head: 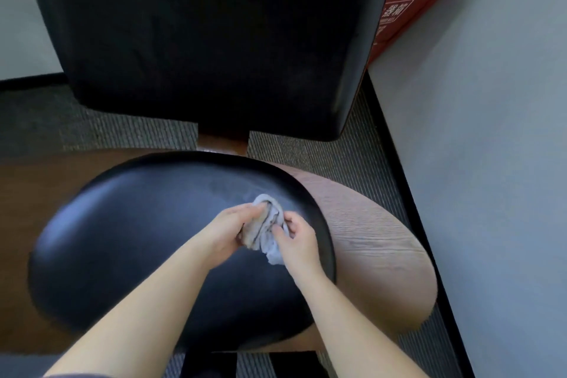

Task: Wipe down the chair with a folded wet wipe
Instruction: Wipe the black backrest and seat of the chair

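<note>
Scrunching the wet wipe (266, 228) over my chair (147, 224)'s glossy rounded seat.
Left hand (233, 232) and right hand (296, 239) fingers pinch the crumpled cloth, long axis pointing toward the backrest.

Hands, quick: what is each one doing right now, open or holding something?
Left hand: fingers curled round the wet wipe, holding it.
Right hand: pinching the same wipe.

The bare left forearm (147, 294) and right forearm (337, 310) reach up from the bottom of the view and converge over the right rear part of the chair seat (138, 224). The left hand (234, 228) curls its fingers round the crumpled wet wipe (265, 225). Just beside it, the right hand (297, 239) pinches the wipe's lower folds, apparently between thumb and fingertips.
</note>
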### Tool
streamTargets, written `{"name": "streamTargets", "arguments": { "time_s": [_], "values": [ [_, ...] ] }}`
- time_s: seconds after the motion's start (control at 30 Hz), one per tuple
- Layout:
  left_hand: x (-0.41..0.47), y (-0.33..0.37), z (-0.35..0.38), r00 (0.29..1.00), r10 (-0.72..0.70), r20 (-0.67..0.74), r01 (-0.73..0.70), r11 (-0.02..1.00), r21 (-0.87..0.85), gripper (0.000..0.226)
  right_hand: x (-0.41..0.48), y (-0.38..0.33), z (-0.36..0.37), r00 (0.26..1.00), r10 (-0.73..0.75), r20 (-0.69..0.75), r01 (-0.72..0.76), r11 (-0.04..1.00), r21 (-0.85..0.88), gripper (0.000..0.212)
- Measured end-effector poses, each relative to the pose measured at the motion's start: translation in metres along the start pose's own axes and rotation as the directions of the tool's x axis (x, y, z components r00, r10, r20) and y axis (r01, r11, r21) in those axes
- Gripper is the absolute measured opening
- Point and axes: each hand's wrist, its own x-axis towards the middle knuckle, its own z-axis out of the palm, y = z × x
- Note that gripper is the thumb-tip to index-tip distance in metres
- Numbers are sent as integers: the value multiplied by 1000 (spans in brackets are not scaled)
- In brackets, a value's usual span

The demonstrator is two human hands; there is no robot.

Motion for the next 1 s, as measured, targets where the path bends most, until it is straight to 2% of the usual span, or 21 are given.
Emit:
{"name": "streamTargets", "arguments": {
  "time_s": [0.07, 0.1, 0.13, 0.17, 0.2, 0.23, 0.27, 0.3, 0.33, 0.4, 0.5, 0.53, 0.67, 0.77, 0.83, 0.87, 0.93, 1.0],
  "values": [
    [15, -3, -5, 997, -36, 67, 32, 997, 71, 29, 16, 7, 2, 991, 21, -135, -20, 1000, 14, 21],
    [25, -5, -7, 998, -39, 53, 32, 991, 129, 29, 27, 10, -4, 979, 9, -203, -10, 1000, -4, 22],
    [37, -9, -11, 1000, -26, -3, 26, 971, 236, 31, 39, 12, -13, 961, -17, -276, 1, 998, -59, 24],
    [49, -13, -18, 994, 26, -103, 21, 901, 434, 35, 51, 12, -23, 934, -75, -350, 19, 987, -160, 27],
    [60, -18, -28, 971, 123, -207, 55, 724, 688, 41, 64, 15, -34, 905, -167, -392, 47, 953, -299, 30],
    [68, -21, -38, 939, 222, -262, 132, 469, 873, 49, 78, 18, -43, 892, -262, -369, 80, 894, -441, 32],
    [73, -25, -50, 914, 279, -294, 225, 254, 941, 59, 92, 24, -47, 900, -317, -299, 105, 823, -559, 33],
    [76, -29, -63, 897, 280, -342, 321, 117, 940, 72, 103, 31, -46, 923, -326, -203, 124, 753, -647, 35],
    [77, -32, -77, 880, 263, -395, 397, 49, 917, 84, 111, 40, -40, 945, -308, -106, 143, 685, -715, 39],
    [78, -42, -98, 860, 246, -447, 464, -12, 886, 96, 120, 57, -22, 956, -292, -30, 156, 595, -789, 49],
    [82, -53, -107, 852, 289, -436, 470, -56, 881, 97, 130, 61, -8, 925, -374, -65, 157, 532, -832, 51],
    [83, -54, -105, 850, 295, -436, 472, -57, 880, 97, 133, 58, -4, 924, -381, -37, 170, 495, -852, 52],
    [82, -52, -110, 845, 338, -413, 449, -30, 893, 99, 146, 43, 56, 911, -347, 224, 348, 356, -867, 63],
    [68, -46, -121, 823, 357, -442, 477, -14, 879, 109, 124, 56, 108, 852, -386, 354, 477, 295, -828, 60],
    [53, -40, -142, 786, 345, -513, 548, -3, 837, 120, 101, 68, 104, 797, -331, 506, 592, 257, -764, 66],
    [46, -38, -155, 774, 336, -536, 574, -15, 819, 124, 94, 75, 89, 766, -363, 530, 624, 224, -748, 66],
    [33, -33, -180, 781, 319, -537, 585, -74, 807, 130, 90, 80, 55, 748, -486, 453, 597, 193, -778, 62],
    [30, -36, -195, 799, 313, -514, 568, -109, 816, 131, 101, 80, 34, 804, -495, 328, 485, 230, -844, 60]
  ]
}}
